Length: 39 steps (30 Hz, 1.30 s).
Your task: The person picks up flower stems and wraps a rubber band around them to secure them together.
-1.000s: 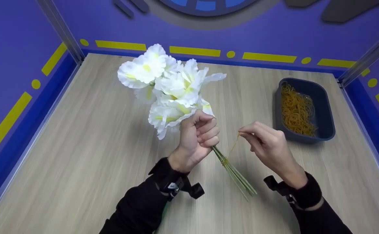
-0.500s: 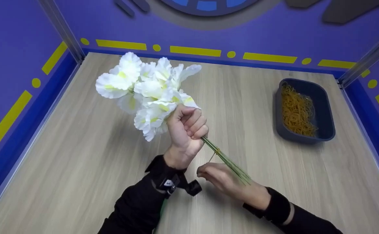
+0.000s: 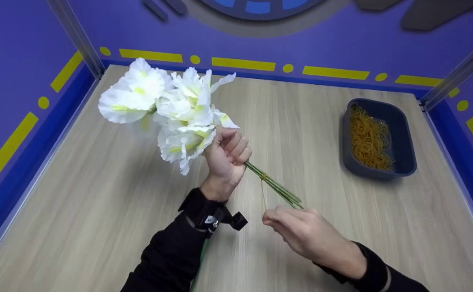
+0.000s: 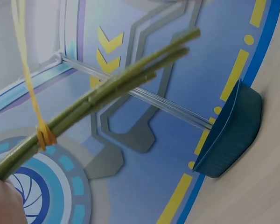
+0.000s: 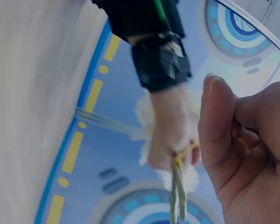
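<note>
Pinching the end of a rubber band (image 4: 29, 86), the right hand (image 3: 307, 235) brings thumb and fingertips together just below the stems, covering the held bit from view. From there the band runs straight up to the stems (image 3: 277, 189), where it wraps them in tight yellow loops, too small to count. In the left wrist view it shows as 2 strands, cut off by the top edge.

Curled into a fist, the fingers of the left hand (image 3: 226, 160) grip the stems between loops and flowers (image 3: 187, 107), hiding that stretch; the left wrist view keeps only a sliver of this hand. At least 3 stem ends show there, green, slim and uneven in length, slanting close together.

Up and left of the fist, the flowers hang over the table (image 3: 98, 211): white, ruffled petals with yellow streaks. They overlap too much to count, 1 lower bloom is blurred, and the right wrist view has them mostly behind the left hand.

Farther right stands a dark box (image 3: 364, 172) with a heap of bands (image 3: 368, 140) along its left side; the left wrist view hides its inside. Both black sleeves (image 3: 167, 251) leave the lower edge.
</note>
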Each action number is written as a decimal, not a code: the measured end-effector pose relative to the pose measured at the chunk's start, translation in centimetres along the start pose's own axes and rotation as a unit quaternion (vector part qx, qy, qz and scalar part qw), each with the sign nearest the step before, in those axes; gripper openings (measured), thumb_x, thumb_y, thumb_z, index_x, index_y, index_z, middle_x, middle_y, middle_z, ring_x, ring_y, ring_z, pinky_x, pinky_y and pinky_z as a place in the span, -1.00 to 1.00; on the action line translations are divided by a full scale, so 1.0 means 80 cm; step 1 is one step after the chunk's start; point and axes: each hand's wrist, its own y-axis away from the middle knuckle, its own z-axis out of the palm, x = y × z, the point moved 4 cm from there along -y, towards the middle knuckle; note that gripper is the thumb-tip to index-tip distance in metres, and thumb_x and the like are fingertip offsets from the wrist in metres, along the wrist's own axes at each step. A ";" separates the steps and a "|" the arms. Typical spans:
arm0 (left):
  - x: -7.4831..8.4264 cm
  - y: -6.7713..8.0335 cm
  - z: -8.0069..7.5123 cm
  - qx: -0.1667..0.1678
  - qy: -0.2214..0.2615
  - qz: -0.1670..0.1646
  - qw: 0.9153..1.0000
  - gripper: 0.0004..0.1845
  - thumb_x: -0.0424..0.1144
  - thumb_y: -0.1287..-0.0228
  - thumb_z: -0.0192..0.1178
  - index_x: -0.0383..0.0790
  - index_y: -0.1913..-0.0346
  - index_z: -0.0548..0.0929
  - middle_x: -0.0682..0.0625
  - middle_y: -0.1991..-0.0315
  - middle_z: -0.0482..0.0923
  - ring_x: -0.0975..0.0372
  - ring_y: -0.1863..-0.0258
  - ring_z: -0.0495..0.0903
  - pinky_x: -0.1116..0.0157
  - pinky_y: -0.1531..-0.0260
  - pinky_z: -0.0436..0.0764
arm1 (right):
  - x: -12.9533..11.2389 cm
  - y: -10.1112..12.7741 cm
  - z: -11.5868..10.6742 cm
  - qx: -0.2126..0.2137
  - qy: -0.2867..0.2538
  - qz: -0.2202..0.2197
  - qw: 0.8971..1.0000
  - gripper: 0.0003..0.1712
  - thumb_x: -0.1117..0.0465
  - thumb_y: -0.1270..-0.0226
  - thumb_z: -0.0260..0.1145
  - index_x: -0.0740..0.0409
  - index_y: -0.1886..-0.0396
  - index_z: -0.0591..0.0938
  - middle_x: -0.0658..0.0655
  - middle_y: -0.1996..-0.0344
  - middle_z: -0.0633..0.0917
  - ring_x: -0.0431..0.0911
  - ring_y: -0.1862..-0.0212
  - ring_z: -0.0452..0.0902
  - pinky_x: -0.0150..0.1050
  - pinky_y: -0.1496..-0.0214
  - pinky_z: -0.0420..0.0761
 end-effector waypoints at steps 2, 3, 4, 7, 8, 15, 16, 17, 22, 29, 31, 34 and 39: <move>-0.002 -0.001 -0.002 0.002 -0.006 -0.019 1.000 -0.59 -0.36 -0.27 -0.20 -0.04 0.71 0.01 0.21 0.79 -0.02 0.41 0.81 -0.08 0.53 0.82 -0.07 | 0.002 -0.002 -0.018 0.025 0.003 0.000 1.000 -0.83 0.25 -0.57 0.15 0.22 0.16 0.63 -0.04 0.44 0.62 -0.35 0.52 0.51 -0.61 0.48 0.53; -0.004 -0.002 -0.003 0.002 -0.009 -0.032 0.999 -0.59 -0.35 -0.27 -0.21 -0.03 0.73 0.03 0.21 0.80 -0.01 0.42 0.82 -0.06 0.53 0.82 -0.07 | 0.004 -0.002 -0.028 0.039 0.009 0.001 0.999 -0.82 0.25 -0.57 0.15 0.24 0.17 0.64 -0.04 0.47 0.60 -0.35 0.55 0.48 -0.62 0.51 0.50; -0.005 -0.002 -0.003 0.002 -0.012 -0.046 0.999 -0.59 -0.35 -0.27 -0.20 -0.01 0.74 0.06 0.22 0.81 0.01 0.43 0.83 -0.04 0.53 0.82 -0.06 | 0.007 -0.003 -0.037 0.055 0.017 0.003 0.998 -0.80 0.24 -0.57 0.15 0.26 0.18 0.65 -0.04 0.49 0.59 -0.36 0.58 0.45 -0.63 0.54 0.48; -0.008 -0.001 -0.003 -0.003 -0.013 -0.090 0.996 -0.58 -0.34 -0.25 -0.19 0.00 0.77 0.12 0.22 0.82 0.04 0.44 0.85 0.00 0.53 0.83 -0.04 | 0.015 -0.004 -0.062 0.105 0.057 0.010 0.993 -0.75 0.22 -0.56 0.17 0.29 0.23 0.68 -0.01 0.54 0.59 -0.33 0.62 0.44 -0.57 0.60 0.48; -0.010 0.000 -0.003 -0.005 -0.004 -0.109 0.994 -0.58 -0.34 -0.24 -0.17 0.00 0.77 0.12 0.21 0.83 0.04 0.43 0.85 0.00 0.53 0.84 -0.04 | 0.018 -0.005 -0.068 0.121 0.073 0.013 0.990 -0.74 0.20 -0.56 0.18 0.29 0.25 0.69 0.00 0.55 0.58 -0.32 0.64 0.43 -0.55 0.62 0.47; -0.023 0.003 0.001 -0.035 0.101 -0.236 0.966 -0.51 -0.38 -0.06 0.11 -0.05 0.75 0.03 0.18 0.83 0.01 0.40 0.83 -0.06 0.54 0.85 0.01 | 0.051 -0.003 -0.093 0.184 0.152 0.039 0.970 -0.70 0.13 -0.54 0.22 0.25 0.29 0.72 0.04 0.59 0.59 -0.24 0.71 0.37 -0.42 0.71 0.39; -0.025 0.004 0.002 -0.041 0.108 -0.248 0.962 -0.50 -0.38 -0.04 0.14 -0.05 0.75 0.02 0.18 0.83 0.01 0.40 0.83 -0.06 0.53 0.85 0.01 | 0.058 -0.002 -0.096 0.186 0.166 0.045 0.967 -0.69 0.11 -0.54 0.22 0.24 0.28 0.72 0.04 0.59 0.58 -0.23 0.71 0.35 -0.40 0.72 0.35; -0.026 0.004 0.004 -0.047 0.113 -0.258 0.958 -0.50 -0.38 -0.03 0.15 -0.05 0.75 0.02 0.18 0.82 0.01 0.40 0.83 -0.05 0.53 0.85 0.02 | 0.066 -0.001 -0.097 0.188 0.179 0.051 0.964 -0.67 0.08 -0.54 0.21 0.23 0.28 0.73 0.04 0.60 0.58 -0.22 0.72 0.33 -0.38 0.72 0.32; -0.032 0.006 0.008 -0.058 0.132 -0.283 0.948 -0.49 -0.38 -0.02 0.17 -0.05 0.75 0.03 0.18 0.83 0.01 0.40 0.83 -0.04 0.53 0.84 0.01 | 0.105 0.010 -0.100 0.181 0.217 0.088 0.955 -0.63 0.00 -0.53 0.18 0.18 0.24 0.74 0.00 0.62 0.54 -0.23 0.72 0.29 -0.34 0.71 0.25; -0.036 0.011 0.015 -0.094 0.188 -0.266 0.941 -0.47 -0.37 -0.07 0.15 -0.06 0.75 0.00 0.18 0.81 -0.02 0.39 0.82 -0.09 0.53 0.81 -0.05 | 0.131 0.015 -0.050 0.081 0.180 0.110 0.974 -0.87 0.23 -0.40 0.35 0.11 0.13 0.77 0.03 0.34 0.78 -0.17 0.42 0.71 -0.25 0.44 0.68; -0.034 0.010 0.013 -0.096 0.200 -0.241 0.945 -0.48 -0.37 -0.08 0.14 -0.05 0.75 0.00 0.18 0.81 -0.02 0.39 0.81 -0.08 0.52 0.81 -0.05 | 0.131 0.015 -0.028 0.060 0.162 0.118 0.978 -0.87 0.28 -0.35 0.39 0.11 0.14 0.77 0.03 0.30 0.80 -0.14 0.34 0.75 -0.22 0.37 0.72; -0.031 0.007 0.009 -0.090 0.223 -0.191 0.952 -0.49 -0.36 -0.09 0.12 -0.04 0.74 0.00 0.17 0.81 -0.04 0.39 0.82 -0.09 0.51 0.81 -0.06 | 0.123 0.016 0.004 0.036 0.136 0.122 0.983 -0.86 0.31 -0.30 0.40 0.10 0.16 0.77 0.00 0.41 0.77 -0.23 0.49 0.65 -0.32 0.50 0.65; -0.024 0.001 0.000 -0.072 0.235 -0.117 0.962 -0.50 -0.35 -0.08 0.10 -0.03 0.74 -0.01 0.17 0.80 -0.09 0.38 0.81 -0.12 0.49 0.82 -0.08 | 0.092 0.013 0.032 0.010 0.119 0.112 0.987 -0.91 0.16 -0.43 0.32 0.05 0.24 0.70 -0.11 0.61 0.55 -0.37 0.61 0.21 -0.48 0.70 0.28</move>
